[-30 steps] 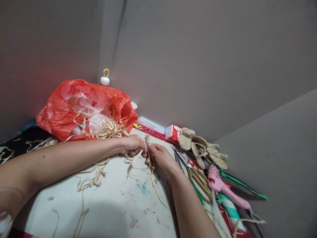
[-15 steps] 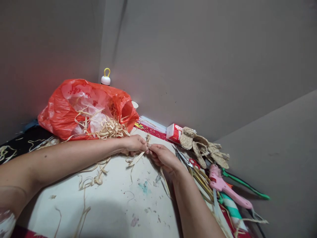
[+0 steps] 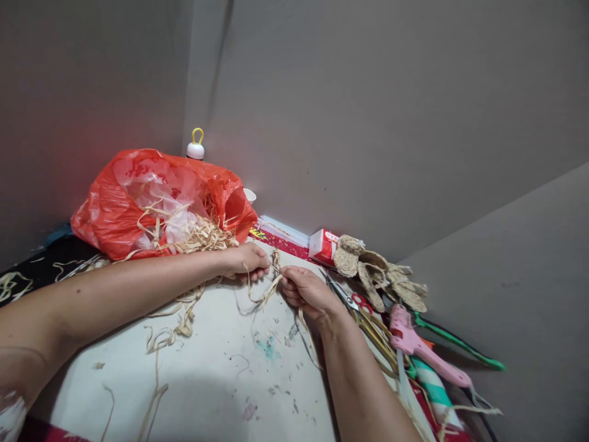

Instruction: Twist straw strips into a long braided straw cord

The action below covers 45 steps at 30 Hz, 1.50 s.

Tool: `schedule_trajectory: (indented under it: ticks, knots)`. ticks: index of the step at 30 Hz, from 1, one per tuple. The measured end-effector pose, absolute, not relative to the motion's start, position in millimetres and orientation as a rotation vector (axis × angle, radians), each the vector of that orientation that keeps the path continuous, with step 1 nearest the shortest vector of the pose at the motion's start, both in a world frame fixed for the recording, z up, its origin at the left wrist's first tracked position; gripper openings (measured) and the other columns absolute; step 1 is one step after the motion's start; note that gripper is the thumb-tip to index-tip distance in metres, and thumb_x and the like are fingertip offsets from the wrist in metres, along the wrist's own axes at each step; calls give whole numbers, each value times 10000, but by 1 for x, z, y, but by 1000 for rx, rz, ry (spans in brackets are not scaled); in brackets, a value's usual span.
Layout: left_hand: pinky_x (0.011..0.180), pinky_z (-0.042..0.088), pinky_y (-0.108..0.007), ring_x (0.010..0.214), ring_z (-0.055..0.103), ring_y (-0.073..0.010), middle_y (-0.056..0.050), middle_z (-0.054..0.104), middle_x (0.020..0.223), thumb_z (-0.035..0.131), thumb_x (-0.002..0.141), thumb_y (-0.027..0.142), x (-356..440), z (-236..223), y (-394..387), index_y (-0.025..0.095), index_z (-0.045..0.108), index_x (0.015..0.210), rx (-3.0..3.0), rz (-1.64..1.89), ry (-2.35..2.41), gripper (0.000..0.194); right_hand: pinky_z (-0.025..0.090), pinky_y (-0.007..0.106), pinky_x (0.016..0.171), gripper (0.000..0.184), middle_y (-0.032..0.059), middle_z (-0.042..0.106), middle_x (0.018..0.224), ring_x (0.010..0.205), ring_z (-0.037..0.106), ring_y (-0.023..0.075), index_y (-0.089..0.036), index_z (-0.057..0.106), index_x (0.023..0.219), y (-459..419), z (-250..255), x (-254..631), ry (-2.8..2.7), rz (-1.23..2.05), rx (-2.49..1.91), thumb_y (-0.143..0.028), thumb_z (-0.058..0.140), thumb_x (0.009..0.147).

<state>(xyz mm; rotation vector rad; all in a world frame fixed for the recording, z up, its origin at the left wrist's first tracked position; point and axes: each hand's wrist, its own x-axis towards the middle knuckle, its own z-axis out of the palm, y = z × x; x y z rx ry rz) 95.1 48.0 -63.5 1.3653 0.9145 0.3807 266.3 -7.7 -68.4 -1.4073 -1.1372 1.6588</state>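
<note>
My left hand point(image 3: 252, 261) is closed in a pinch on a thin strand of pale dried straw, just above the white board point(image 3: 207, 368). Facing it, a short gap to the right, my right hand point(image 3: 304, 290) pinches the same straw work. Loose straw strips point(image 3: 264, 299) hang in a loop below and between the fingers. A small braided straw piece point(image 3: 276, 256) rises behind the fingertips. More strands trail beneath my right hand. The exact hold of the hidden fingers cannot be made out.
A red plastic bag point(image 3: 108, 212) spilling straw point(image 3: 207, 238) stands at the back left. Along the right lie scissors point(image 3: 363, 305), a pink glue gun point(image 3: 426, 353), woven straw pieces point(image 3: 368, 267) and a red-white box point(image 3: 323, 247). Straw scraps point(image 3: 159, 337) lie on the board.
The hands were together and have drawn slightly apart, my left hand shifting left and up. The straw strips now loop between them.
</note>
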Motion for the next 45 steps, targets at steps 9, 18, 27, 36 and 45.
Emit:
schedule_trajectory:
  ticks: [9, 18, 27, 36, 45]
  knots:
    - [356, 250, -187, 376, 410, -57, 28, 488, 512, 412, 852, 209, 71, -10, 52, 146, 487, 592, 1579, 362, 975, 278, 63, 173, 358, 296, -117, 256, 436, 367, 130, 23, -200, 354, 552, -5, -69, 274, -1079, 1693, -1251, -322, 569, 715]
    - [445, 310, -209, 441, 441, -70, 21, 504, 567, 456, 842, 223, 45, 80, 35, 170, 482, 639, 1983, 439, 1114, 212, 37, 160, 358, 313, -115, 245, 424, 365, 108, 11, -191, 348, 521, -3, -66, 278, -1013, 1740, -1175, -310, 560, 720]
    - [537, 279, -251, 629, 476, -130, -75, 601, 812, 552, 753, 207, 32, 32, 7, 158, 589, 786, 2921, 121, 1023, 69, 31, 158, 357, 295, -110, 257, 437, 363, 106, 9, -184, 377, 535, -1, -70, 278, -1026, 1774, -1144, -309, 557, 733]
    - [554, 348, -234, 541, 461, -96, -7, 544, 615, 475, 778, 162, 68, 75, 83, 167, 515, 660, 2641, 819, 1115, 125, 38, 155, 353, 325, -107, 262, 440, 365, 104, 6, -187, 360, 536, -1, -73, 277, -1042, 1781, -1170, -338, 585, 714]
    - [514, 387, -221, 459, 465, -61, -15, 559, 607, 433, 802, 153, 93, 135, 76, 132, 522, 709, 2331, 758, 969, 131, 48, 146, 355, 315, -105, 269, 444, 365, 117, 7, -187, 353, 540, 0, -74, 278, -1028, 1789, -1170, -322, 566, 729]
